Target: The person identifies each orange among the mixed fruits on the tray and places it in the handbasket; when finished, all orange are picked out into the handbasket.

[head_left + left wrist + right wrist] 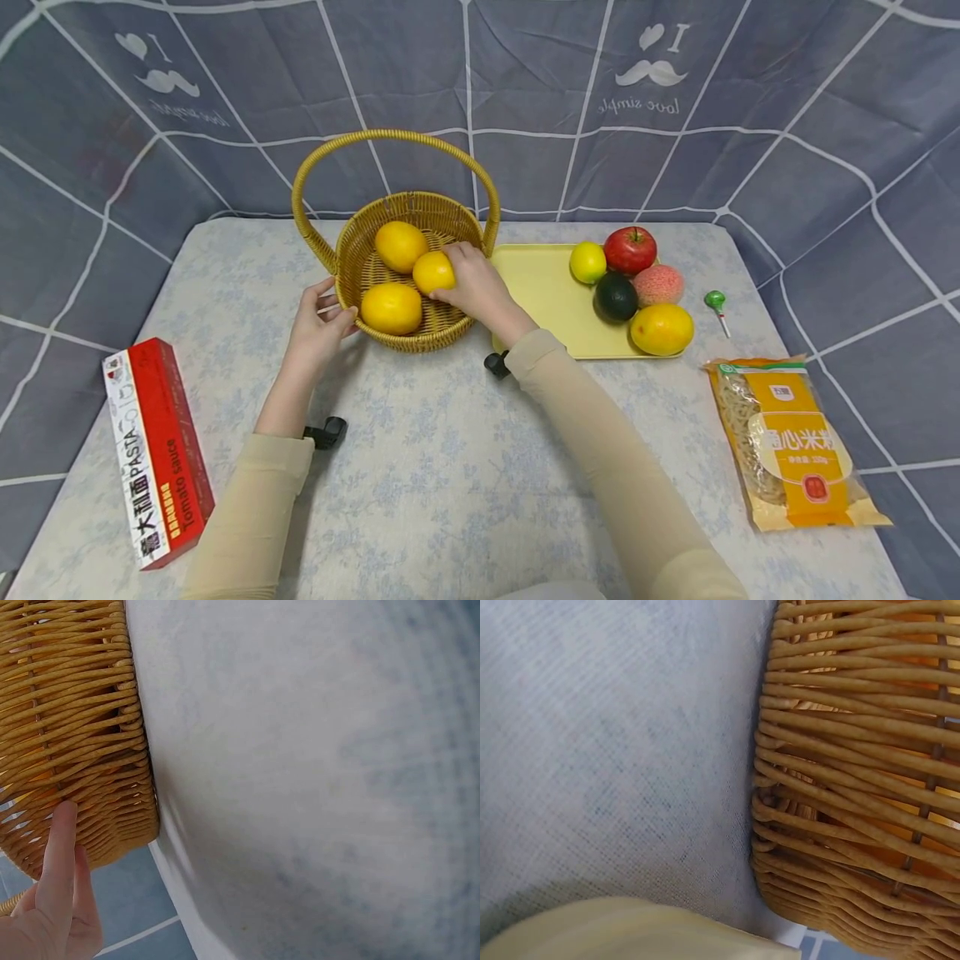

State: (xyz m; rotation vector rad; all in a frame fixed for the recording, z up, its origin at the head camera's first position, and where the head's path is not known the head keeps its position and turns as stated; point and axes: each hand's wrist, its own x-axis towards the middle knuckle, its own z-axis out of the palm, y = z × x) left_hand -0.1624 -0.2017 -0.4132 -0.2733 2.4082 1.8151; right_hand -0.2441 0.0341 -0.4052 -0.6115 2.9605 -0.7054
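Note:
A wicker basket (438, 340) with a tall arched handle stands at the back, left of centre. My right hand (480, 287) is inside it, thumb and fingers around a round yellow-orange fruit (432, 273). Two larger fruits of the same colour lie in the basket, one at the back (401, 245) and one at the front (392, 308). My left hand (315, 325) rests against the basket's left side. In the left wrist view its straight fingers (60, 855) touch the woven wall (75, 750). Only the wall (855, 765) and a sleeve show in the right wrist view.
Right of the basket, a yellow tray (536, 292) holds a lemon (587, 262), red apple (630, 250), dark avocado (616, 297), pink peach-like fruit (658, 285) and yellow fruit (662, 328). A green lollipop (716, 302), noodle packet (795, 446) and pasta box (159, 450) lie farther out.

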